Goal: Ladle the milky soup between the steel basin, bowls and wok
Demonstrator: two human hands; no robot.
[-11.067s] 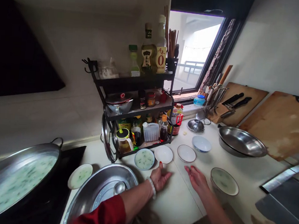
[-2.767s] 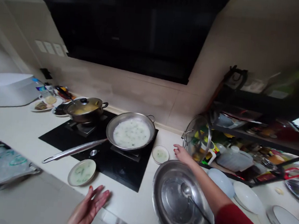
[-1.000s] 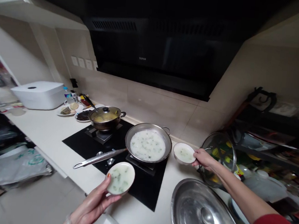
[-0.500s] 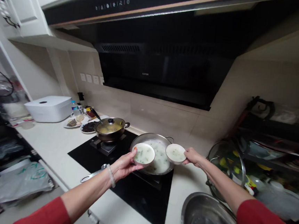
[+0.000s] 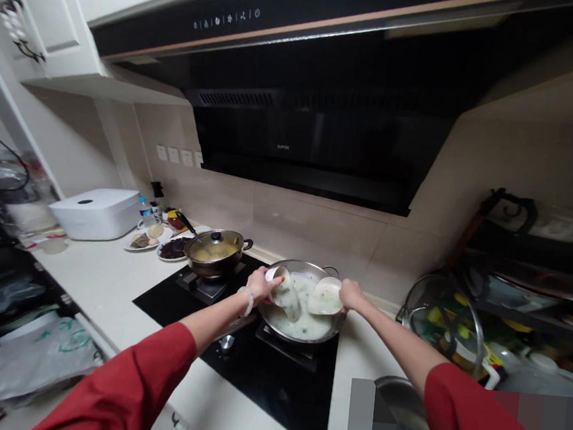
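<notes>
A steel pan (image 5: 329, 327) of pale soup with green bits sits on the black cooktop (image 5: 273, 368). My left hand (image 5: 259, 283) grips a small white bowl (image 5: 284, 290) tipped steeply over the pan, its soup running out. My right hand (image 5: 350, 294) holds a second white bowl (image 5: 326, 297), also tilted toward the pan. Both arms wear red sleeves, and a bead bracelet is on my left wrist.
A lidded pot (image 5: 213, 252) stands on the left burner. Plates of food (image 5: 150, 238) and a white appliance (image 5: 95, 211) lie further left on the counter. A glass lid (image 5: 441, 322) leans on the spice rack (image 5: 535, 290) at right. A big steel basin (image 5: 399, 412) sits near me.
Both bowls were level above the pan half a second ago. Now each is tipped inward and the soup is pouring into the pan.
</notes>
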